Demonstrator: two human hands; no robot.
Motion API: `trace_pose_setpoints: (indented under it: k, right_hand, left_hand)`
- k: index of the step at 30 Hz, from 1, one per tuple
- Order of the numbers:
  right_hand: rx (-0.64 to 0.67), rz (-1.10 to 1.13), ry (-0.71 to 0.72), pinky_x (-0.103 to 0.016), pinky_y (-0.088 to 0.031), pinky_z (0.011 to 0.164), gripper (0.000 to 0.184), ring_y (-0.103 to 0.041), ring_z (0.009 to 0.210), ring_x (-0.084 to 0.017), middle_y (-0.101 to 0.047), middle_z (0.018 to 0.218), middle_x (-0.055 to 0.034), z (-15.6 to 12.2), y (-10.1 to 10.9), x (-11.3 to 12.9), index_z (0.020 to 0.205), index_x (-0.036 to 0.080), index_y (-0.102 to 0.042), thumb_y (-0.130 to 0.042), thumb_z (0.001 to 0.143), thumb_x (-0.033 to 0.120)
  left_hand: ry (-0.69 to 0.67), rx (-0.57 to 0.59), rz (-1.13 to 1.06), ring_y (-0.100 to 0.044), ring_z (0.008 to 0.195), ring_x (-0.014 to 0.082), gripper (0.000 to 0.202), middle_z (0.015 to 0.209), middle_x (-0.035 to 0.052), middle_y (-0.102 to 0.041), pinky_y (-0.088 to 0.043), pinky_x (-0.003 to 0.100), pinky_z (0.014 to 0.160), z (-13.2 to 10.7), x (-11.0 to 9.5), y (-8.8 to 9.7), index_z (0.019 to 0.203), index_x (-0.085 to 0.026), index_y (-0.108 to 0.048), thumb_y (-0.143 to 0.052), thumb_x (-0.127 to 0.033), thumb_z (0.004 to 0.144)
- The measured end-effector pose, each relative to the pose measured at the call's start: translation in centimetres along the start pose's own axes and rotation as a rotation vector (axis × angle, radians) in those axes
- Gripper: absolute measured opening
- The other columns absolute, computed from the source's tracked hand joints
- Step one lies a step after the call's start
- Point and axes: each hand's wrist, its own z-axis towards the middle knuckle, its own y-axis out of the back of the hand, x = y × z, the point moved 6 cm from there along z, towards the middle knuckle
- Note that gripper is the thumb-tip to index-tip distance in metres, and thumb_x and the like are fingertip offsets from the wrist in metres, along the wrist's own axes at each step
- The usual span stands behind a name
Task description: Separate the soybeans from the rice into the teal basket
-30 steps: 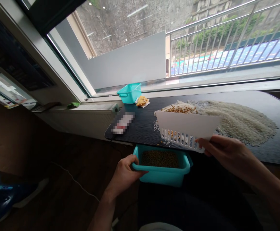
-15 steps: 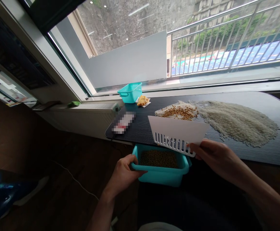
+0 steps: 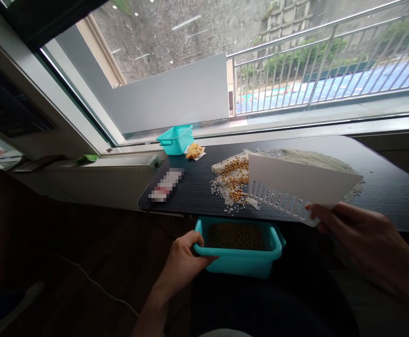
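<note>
My left hand (image 3: 183, 257) grips the left end of a turquoise plastic bin (image 3: 244, 262), thumb at the rim. Yellowish-brown beans (image 3: 237, 235) cover its bottom. The bin sits just below the table's near edge. In my right hand (image 3: 359, 229) is a white plastic sheet (image 3: 302, 182) with a row of slots along its lower edge, pinched at its lower right corner. It is raised over the table and hides part of the pale rice pile (image 3: 306, 157). Left of the sheet, beans and white rice grains lie mixed in a smaller heap (image 3: 230, 174).
On the dark table (image 3: 197, 189) a second turquoise bin (image 3: 176, 140) stands at the back left. Beside it is a piece of yellowish food (image 3: 194, 150) on white paper. A blurred-out flat object (image 3: 167, 185) lies at the left edge. A window and radiator (image 3: 127, 161) are behind.
My right hand has moved the slotted sheet to the right, uncovering the near side of the mixed heap. My left hand still grips the bin. The view has shifted slightly.
</note>
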Motion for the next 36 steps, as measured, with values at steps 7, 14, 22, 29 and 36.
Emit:
trace_pose_setpoints:
  k: [7,14,22,29,36]
  right_hand:
    - [0.127,0.178,0.037,-0.028,-0.049,0.053,0.044,-0.06,0.057,-0.018,-0.066,0.057,-0.0012,-2.6,-4.4,1.0,0.074,0.024,-0.08,-0.07,0.081,0.066]
    - [0.165,0.213,0.035,-0.026,-0.044,0.048,0.044,-0.054,0.051,-0.015,-0.063,0.053,-0.0005,-3.1,-6.5,1.2,0.067,0.022,-0.078,-0.069,0.08,0.063]
    - [-0.05,0.122,-0.15,-0.028,-0.042,0.046,0.046,-0.057,0.048,-0.017,-0.068,0.053,-0.0008,-2.9,-2.3,-3.0,0.076,0.022,-0.083,-0.073,0.071,0.067]
    - [-0.215,0.07,-0.122,-0.031,-0.044,0.046,0.044,-0.06,0.047,-0.019,-0.065,0.049,-0.0004,-1.3,-1.6,-4.4,0.066,0.024,-0.076,-0.07,0.07,0.067]
    - [-0.282,0.019,-0.059,-0.033,-0.046,0.048,0.045,-0.063,0.049,-0.021,-0.067,0.051,-0.0012,-0.7,-1.1,-4.3,0.069,0.027,-0.074,-0.064,0.078,0.07]
  left_hand:
    - [0.043,0.039,-0.078,-0.037,0.064,0.0095,0.036,0.067,-0.0065,-0.041,-0.028,0.022,0.057,0.0,0.2,-1.1,0.062,-0.019,-0.047,-0.081,-0.031,0.068]
    - [0.038,0.026,-0.034,-0.04,0.066,0.011,0.035,0.066,-0.0058,-0.042,-0.03,0.023,0.059,0.0,0.2,-0.6,0.061,-0.02,-0.047,-0.08,-0.031,0.066]
    - [-0.009,0.026,0.022,-0.042,0.067,0.0117,0.034,0.068,-0.0048,-0.044,-0.032,0.023,0.06,0.3,-0.1,-0.7,0.061,-0.02,-0.047,-0.079,-0.031,0.066]
    - [0.021,0.053,0.025,-0.042,0.066,0.0117,0.037,0.067,-0.0048,-0.046,-0.032,0.023,0.06,0.1,0.1,-0.7,0.064,-0.02,-0.046,-0.079,-0.036,0.069]
    - [0.035,0.054,0.02,-0.042,0.066,0.0126,0.037,0.066,-0.0046,-0.046,-0.032,0.023,0.058,0.3,0.2,-0.9,0.063,-0.021,-0.047,-0.08,-0.036,0.068]
